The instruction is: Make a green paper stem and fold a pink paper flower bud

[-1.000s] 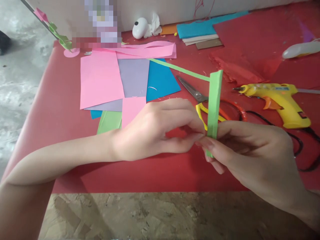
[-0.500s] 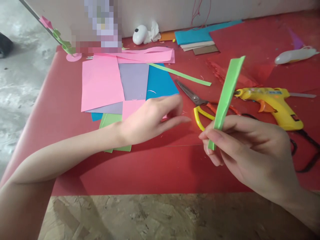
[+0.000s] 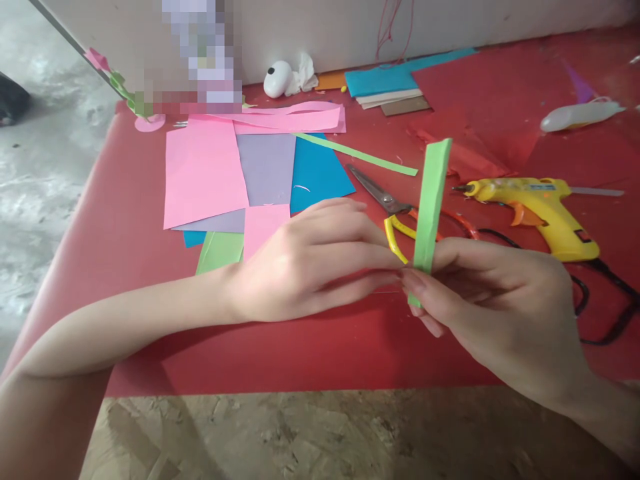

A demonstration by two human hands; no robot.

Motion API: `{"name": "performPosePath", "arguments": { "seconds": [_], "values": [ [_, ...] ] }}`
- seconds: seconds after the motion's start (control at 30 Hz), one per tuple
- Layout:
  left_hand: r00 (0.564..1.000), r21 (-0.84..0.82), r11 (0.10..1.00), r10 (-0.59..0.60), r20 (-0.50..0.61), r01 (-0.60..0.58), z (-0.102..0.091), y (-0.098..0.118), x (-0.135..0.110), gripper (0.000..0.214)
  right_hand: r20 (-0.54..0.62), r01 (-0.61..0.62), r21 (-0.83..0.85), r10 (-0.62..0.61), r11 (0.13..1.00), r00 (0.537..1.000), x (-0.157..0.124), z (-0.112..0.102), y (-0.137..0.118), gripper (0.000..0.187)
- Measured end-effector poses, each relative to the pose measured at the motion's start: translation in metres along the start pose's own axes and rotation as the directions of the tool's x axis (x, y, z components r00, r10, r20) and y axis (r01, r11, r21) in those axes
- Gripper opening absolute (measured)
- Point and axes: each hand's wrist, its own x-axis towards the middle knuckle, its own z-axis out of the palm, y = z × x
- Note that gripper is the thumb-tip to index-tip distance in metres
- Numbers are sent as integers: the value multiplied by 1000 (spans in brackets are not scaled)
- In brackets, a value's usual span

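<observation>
"What are the hands doing?"

"The right hand (image 3: 500, 307) pinches a folded green strip (image 3: 431, 207) near its lower end, holding it almost upright. The left hand (image 3: 300, 267) reaches across, its fingers (image 3: 360, 257) close to that pinch; whether they touch the strip is hard to tell."

"And on the red bench (image 3: 350, 360)?"

"Scissors (image 3: 386, 200) lie beyond the hands, a yellow glue gun (image 3: 555, 213) to their right. Leftward, pink, purple, blue and green paper (image 3: 265, 167) overlaps."
</observation>
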Motion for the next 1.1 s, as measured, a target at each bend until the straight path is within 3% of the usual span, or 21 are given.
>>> {"name": "performPosePath", "arguments": {
  "seconds": [0.2,0.47,0.73,0.83,0.93,1.03,1.1],
  "values": [
    [994,93,990,108,-17,-106,0,-1,0,9,31,16,-3,-15,1000,999,3,0,-2,21],
    [964,301,917,263,37,-262,-2,-1,-2,3,111,-85,64,78,994,991,4,3,-2,21],
    [949,373,874,303,82,-311,-3,-4,-1,9,132,-131,107,116,986,984,6,1,-3,29],
    [971,380,895,238,37,-234,-2,-7,-2,8,119,-108,73,99,991,988,4,0,-2,26],
    [996,359,929,90,13,-89,-1,-10,-2,14,99,-49,37,45,998,994,3,-1,-2,25],
    [985,99,983,-161,59,154,-1,-10,-1,19,60,-5,8,5,1000,998,2,-1,-2,23],
    [943,-141,934,-316,103,329,-1,-7,0,10,41,8,-18,-7,1000,999,2,-1,-1,24]
  ]
}}
